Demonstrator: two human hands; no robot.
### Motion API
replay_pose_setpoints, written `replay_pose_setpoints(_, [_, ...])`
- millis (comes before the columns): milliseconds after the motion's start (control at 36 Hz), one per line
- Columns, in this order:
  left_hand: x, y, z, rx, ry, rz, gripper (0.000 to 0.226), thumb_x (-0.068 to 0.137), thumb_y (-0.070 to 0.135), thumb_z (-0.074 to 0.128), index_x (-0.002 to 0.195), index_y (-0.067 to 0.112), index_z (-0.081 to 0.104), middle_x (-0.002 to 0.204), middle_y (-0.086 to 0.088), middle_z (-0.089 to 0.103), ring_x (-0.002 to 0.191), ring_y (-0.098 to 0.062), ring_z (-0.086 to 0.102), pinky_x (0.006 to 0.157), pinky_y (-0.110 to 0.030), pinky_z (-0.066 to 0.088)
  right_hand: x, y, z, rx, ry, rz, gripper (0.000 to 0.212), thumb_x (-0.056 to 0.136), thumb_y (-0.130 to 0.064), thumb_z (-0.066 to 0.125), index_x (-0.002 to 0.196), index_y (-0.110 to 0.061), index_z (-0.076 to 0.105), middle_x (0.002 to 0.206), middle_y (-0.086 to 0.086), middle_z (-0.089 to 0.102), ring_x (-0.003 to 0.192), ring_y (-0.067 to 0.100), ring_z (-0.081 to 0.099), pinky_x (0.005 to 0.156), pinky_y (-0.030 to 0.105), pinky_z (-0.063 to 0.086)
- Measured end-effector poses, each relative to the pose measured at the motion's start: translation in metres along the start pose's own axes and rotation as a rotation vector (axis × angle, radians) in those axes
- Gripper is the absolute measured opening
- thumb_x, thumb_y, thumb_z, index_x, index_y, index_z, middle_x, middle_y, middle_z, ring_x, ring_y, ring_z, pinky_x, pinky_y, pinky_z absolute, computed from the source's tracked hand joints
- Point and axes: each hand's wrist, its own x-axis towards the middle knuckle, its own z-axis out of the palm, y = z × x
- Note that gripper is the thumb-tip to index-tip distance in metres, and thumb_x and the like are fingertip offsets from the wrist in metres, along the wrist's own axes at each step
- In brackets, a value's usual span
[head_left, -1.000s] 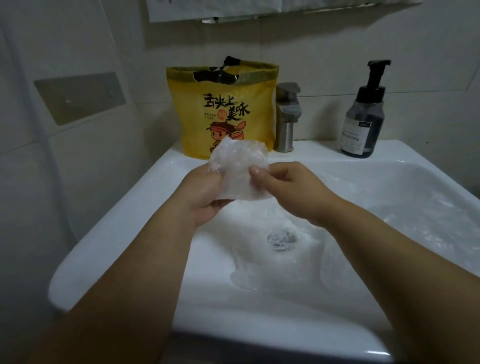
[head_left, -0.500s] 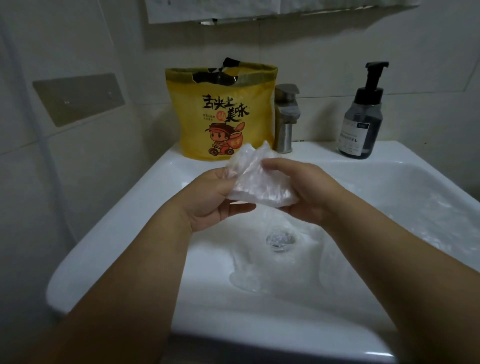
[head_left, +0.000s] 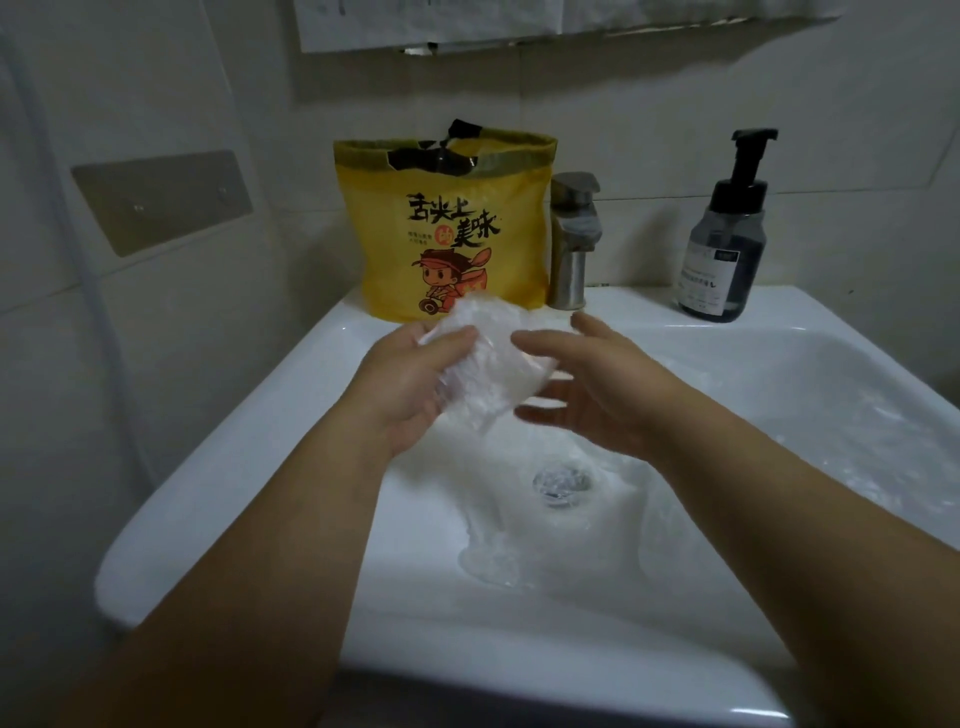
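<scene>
A crumpled clear plastic bag (head_left: 485, 364) is held above the white sink (head_left: 249, 467). My left hand (head_left: 410, 384) grips its left side, thumb across the front. My right hand (head_left: 587, 384) is at its right side with fingers spread and nearly straight, the index fingertip touching the plastic. More clear plastic film (head_left: 498, 566) lies in the basin near the drain (head_left: 561, 480).
A yellow printed bag (head_left: 447, 228) stands at the back of the sink beside a steel tap (head_left: 571, 244). A dark pump bottle (head_left: 727, 249) stands at the back right. A metal plate (head_left: 161, 208) is fixed to the tiled wall on the left.
My right hand has let go of the plastic bag and spread its fingers. The left hand has taken a fuller hold and turned the bag more upright.
</scene>
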Motion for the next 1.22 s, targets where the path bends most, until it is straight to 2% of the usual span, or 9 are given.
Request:
replay_pose_setpoints(28, [0.001,0.000,0.000,-0.036,0.010,0.002,0.024,0.094,0.010,0.060,0.116,0.002,0.060,0.112,-0.017,0.069,0.094,-0.023,0.069,0.076,-0.031,0.058,-0.001,0.002,0.001,-0.004,-0.046,0.051,0.105,0.064,-0.022,0.081,0.150,-0.019,0.020,0.137,0.015,0.048,0.117,0.037,0.054,0.086,0.047,0.054])
replay_pose_setpoints(83, [0.000,0.001,0.002,-0.096,-0.006,-0.007,0.021,0.094,0.010,0.059,0.114,0.002,0.060,0.107,-0.015,0.070,0.090,-0.021,0.069,0.075,-0.031,0.058,-0.001,0.006,0.005,-0.043,-0.099,0.094,0.058,0.077,-0.019,0.075,0.129,-0.007,0.050,0.120,0.014,0.060,0.103,0.029,0.060,0.084,0.042,0.056])
replay_pose_setpoints(139, [-0.001,0.001,0.004,-0.124,-0.045,-0.029,0.018,0.093,0.008,0.058,0.110,0.002,0.060,0.103,-0.015,0.069,0.088,-0.021,0.069,0.079,-0.033,0.057,0.002,0.007,0.007,-0.024,-0.057,0.050,0.024,0.088,-0.005,0.061,0.112,-0.005,0.060,0.107,0.016,0.066,0.089,0.027,0.064,0.085,0.040,0.056])
replay_pose_setpoints(361, [-0.004,0.006,0.002,-0.134,-0.053,0.012,0.010,0.091,-0.002,0.055,0.089,0.002,0.064,0.077,-0.006,0.071,0.072,-0.012,0.068,0.064,-0.020,0.056,0.002,-0.004,-0.006,0.106,-0.072,-0.037,0.019,0.092,0.002,0.050,0.106,-0.006,0.060,0.102,0.015,0.070,0.084,0.022,0.068,0.074,0.030,0.059])
replay_pose_setpoints(556, [-0.008,0.006,0.000,-0.016,-0.173,0.015,0.023,0.091,-0.008,0.051,0.101,0.007,0.066,0.090,-0.004,0.074,0.082,-0.012,0.070,0.067,-0.020,0.057,0.001,-0.014,-0.015,0.108,-0.060,-0.071,0.027,0.087,0.017,0.046,0.095,-0.002,0.064,0.087,0.015,0.069,0.069,0.021,0.068,0.062,0.026,0.059])
replay_pose_setpoints(778, [-0.011,0.009,-0.001,-0.038,-0.214,-0.013,0.023,0.095,-0.005,0.049,0.107,0.008,0.065,0.092,-0.006,0.072,0.077,-0.011,0.070,0.064,-0.019,0.057,-0.004,-0.018,-0.023,0.017,-0.162,-0.053,0.024,0.092,0.009,0.044,0.090,-0.004,0.065,0.073,0.011,0.069,0.061,0.017,0.066,0.058,0.025,0.059])
replay_pose_setpoints(917, [-0.014,0.009,-0.001,0.021,-0.270,-0.051,0.023,0.099,-0.001,0.042,0.099,0.009,0.063,0.069,-0.002,0.069,0.057,-0.007,0.065,0.052,-0.016,0.055,-0.005,-0.021,-0.030,-0.012,-0.188,-0.019,0.035,0.094,0.008,0.040,0.081,-0.010,0.068,0.070,0.010,0.068,0.060,0.019,0.062,0.053,0.027,0.058])
replay_pose_setpoints(1083, [-0.014,0.013,0.001,-0.103,-0.277,-0.005,0.032,0.096,-0.011,0.036,0.091,0.007,0.062,0.069,-0.004,0.068,0.058,-0.008,0.064,0.053,-0.017,0.055,-0.006,-0.022,-0.029,-0.002,-0.216,-0.015,0.058,0.094,0.011,0.036,0.057,-0.015,0.072,0.064,0.009,0.068,0.053,0.019,0.065,0.052,0.030,0.059])
replay_pose_setpoints(1222, [-0.013,0.009,0.002,-0.020,-0.193,0.010,0.037,0.093,-0.017,0.034,0.080,0.008,0.058,0.072,-0.007,0.065,0.057,-0.011,0.064,0.052,-0.020,0.055,-0.010,-0.025,-0.032,-0.001,-0.358,0.063,0.018,0.080,-0.006,0.053,0.080,-0.012,0.070,0.082,0.013,0.065,0.067,0.028,0.062,0.067,0.045,0.059])
